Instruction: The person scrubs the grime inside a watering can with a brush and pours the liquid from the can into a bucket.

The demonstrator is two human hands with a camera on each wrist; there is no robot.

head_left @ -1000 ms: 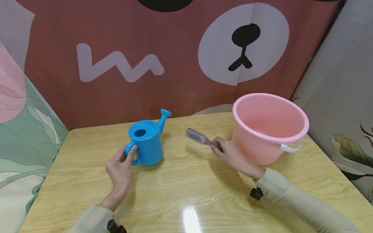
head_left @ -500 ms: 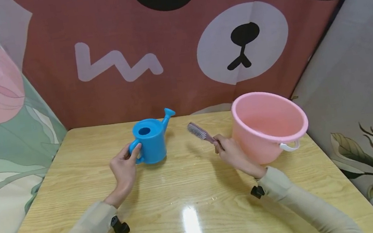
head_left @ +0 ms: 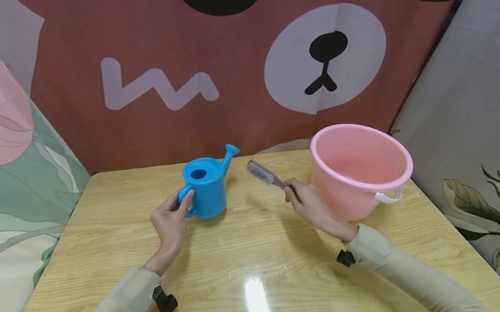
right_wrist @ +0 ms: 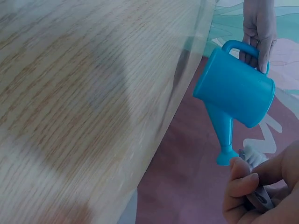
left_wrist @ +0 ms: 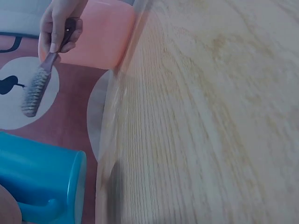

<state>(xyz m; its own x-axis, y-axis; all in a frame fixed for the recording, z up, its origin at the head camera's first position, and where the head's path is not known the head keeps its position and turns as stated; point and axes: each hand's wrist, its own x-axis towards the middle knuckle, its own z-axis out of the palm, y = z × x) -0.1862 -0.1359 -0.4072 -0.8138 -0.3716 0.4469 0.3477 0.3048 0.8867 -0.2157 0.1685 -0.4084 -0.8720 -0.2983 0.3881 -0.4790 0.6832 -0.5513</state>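
My left hand (head_left: 170,225) grips the handle of a blue watering can (head_left: 209,195), its spout pointing to the back right. In the right wrist view a gap shows between the base of the watering can (right_wrist: 236,86) and the table. My right hand (head_left: 314,206) holds a mauve hairbrush (head_left: 262,172) by its handle, bristled head toward the can's spout. From the left wrist the white bristles of the hairbrush (left_wrist: 35,93) are visible. Brush and can are apart in the head view.
A pink bucket (head_left: 341,198) with a white handle stands on the wooden table (head_left: 229,294) just right of my right hand. Behind the table hangs a printed bear curtain (head_left: 158,136), with patterned cloths at both sides.
My left hand has carried the watering can a little to the right, toward the brush. The hairbrush's head has risen slightly in my right hand. The bucket stays put.
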